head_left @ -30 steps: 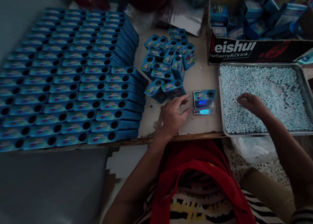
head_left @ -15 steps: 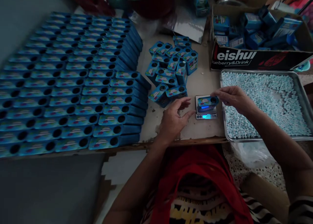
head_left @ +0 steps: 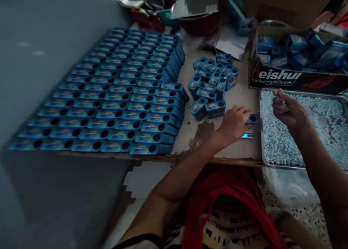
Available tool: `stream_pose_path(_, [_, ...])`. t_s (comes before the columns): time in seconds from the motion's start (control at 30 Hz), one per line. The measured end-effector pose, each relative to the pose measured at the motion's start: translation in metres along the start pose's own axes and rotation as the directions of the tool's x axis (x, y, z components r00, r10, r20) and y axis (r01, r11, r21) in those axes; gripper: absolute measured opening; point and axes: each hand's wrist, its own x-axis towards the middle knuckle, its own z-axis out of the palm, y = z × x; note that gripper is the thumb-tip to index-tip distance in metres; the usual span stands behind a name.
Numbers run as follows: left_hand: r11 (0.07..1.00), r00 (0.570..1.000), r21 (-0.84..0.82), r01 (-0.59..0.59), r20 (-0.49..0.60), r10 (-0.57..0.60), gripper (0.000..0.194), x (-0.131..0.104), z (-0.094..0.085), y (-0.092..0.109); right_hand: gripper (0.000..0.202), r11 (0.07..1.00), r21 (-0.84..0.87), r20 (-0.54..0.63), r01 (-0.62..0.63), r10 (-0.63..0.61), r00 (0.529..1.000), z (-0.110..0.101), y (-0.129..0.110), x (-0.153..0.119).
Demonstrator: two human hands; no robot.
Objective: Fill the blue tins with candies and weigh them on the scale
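Box rows: blue boxes (head_left: 116, 114) are standing in tight ranks on the left of the tabletop (head_left: 239, 151).
Loose cluster: more boxes (head_left: 215, 109) are sitting between the rows and the carton (head_left: 296, 80).
Left hand (head_left: 235, 124): covering the left end of one box (head_left: 252, 119) over the scale (head_left: 247, 135); its grip is hiding, so I cannot tell.
Right hand (head_left: 289, 109): hovering over the pellet tray (head_left: 261, 133), fingers narrowly pinching a pale piece (head_left: 275, 92).

A small blue box (head_left: 252, 119) with a dark round hole, partly hidden, is at the lit scale (head_left: 247, 136)
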Motion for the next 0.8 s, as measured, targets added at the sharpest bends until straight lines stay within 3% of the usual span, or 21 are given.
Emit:
stream_pose_path(0.07, [0.998, 0.997, 0.062, 0.009, 0.077, -0.014, 0.021, 0.021, -0.018, 0.003, 0.021, 0.999, -0.031, 0.003, -0.018, 0.019, 1.000, -0.006, -0.002, 0.018])
stream_pose_path(0.17, [0.984, 0.995, 0.154, 0.089, -0.060, -0.080, 0.027, 0.039, -0.085, -0.014, 0.019, 0.996, 0.031, 0.081, -0.083, 0.080, 0.993, 0.009, 0.003, 0.037])
stream_pose_path(0.3, [0.888, 0.912, 0.294, 0.353, -0.321, -0.256, 0.051, 0.043, -0.196, -0.078, 0.036, 0.980, 0.100, 0.215, -0.170, 0.145, 0.966, 0.060, 0.018, 0.043])
stream_pose_path(0.37, [0.833, 0.882, 0.328, 0.446, -0.321, -0.346, 0.055, 0.044, -0.226, -0.123, 0.042, 0.993, 0.011, 0.233, -0.121, 0.115, 0.966, 0.087, 0.025, 0.043])
stream_pose_path(0.43, [0.815, 0.856, 0.282, 0.506, -0.278, -0.436, 0.054, 0.046, -0.231, -0.169, 0.042, 0.976, -0.216, 0.217, 0.034, 0.014, 0.976, 0.111, 0.028, 0.042])
stream_pose_path(0.47, [0.818, 0.849, 0.247, 0.519, -0.262, -0.459, 0.053, 0.046, -0.226, -0.191, 0.038, 0.910, -0.393, 0.212, 0.128, -0.046, 0.976, 0.121, 0.027, 0.042])
stream_pose_path(0.5, [0.832, 0.855, 0.217, 0.510, -0.235, -0.462, 0.052, 0.046, -0.218, -0.212, 0.033, 0.780, -0.592, 0.217, 0.202, -0.087, 0.972, 0.130, 0.025, 0.041])
stream_pose_path(0.57, [0.869, 0.888, 0.195, 0.455, -0.169, -0.427, 0.050, 0.043, -0.200, -0.247, 0.028, 0.382, -0.886, 0.249, 0.262, -0.084, 0.965, 0.143, 0.019, 0.036])
stream_pose_path(0.63, [0.900, 0.920, 0.196, 0.390, -0.109, -0.376, 0.053, 0.037, -0.184, -0.273, 0.028, 0.057, -0.954, 0.294, 0.293, 0.004, 0.956, 0.151, 0.013, 0.030])
stream_pose_path(0.67, [0.910, 0.930, 0.193, 0.367, -0.084, -0.357, 0.055, 0.033, -0.179, -0.282, 0.028, -0.030, -0.948, 0.316, 0.318, 0.046, 0.948, 0.153, 0.012, 0.027])
stream_pose_path(0.73, [0.927, 0.942, 0.176, 0.332, -0.021, -0.334, 0.059, 0.024, -0.173, -0.294, 0.033, -0.107, -0.930, 0.343, 0.351, 0.087, 0.935, 0.156, 0.014, 0.023])
stream_pose_path(0.8, [0.948, 0.951, 0.152, 0.280, 0.094, -0.296, 0.059, 0.017, -0.172, -0.299, 0.035, -0.125, -0.932, 0.331, 0.339, 0.084, 0.940, 0.157, 0.023, 0.024])
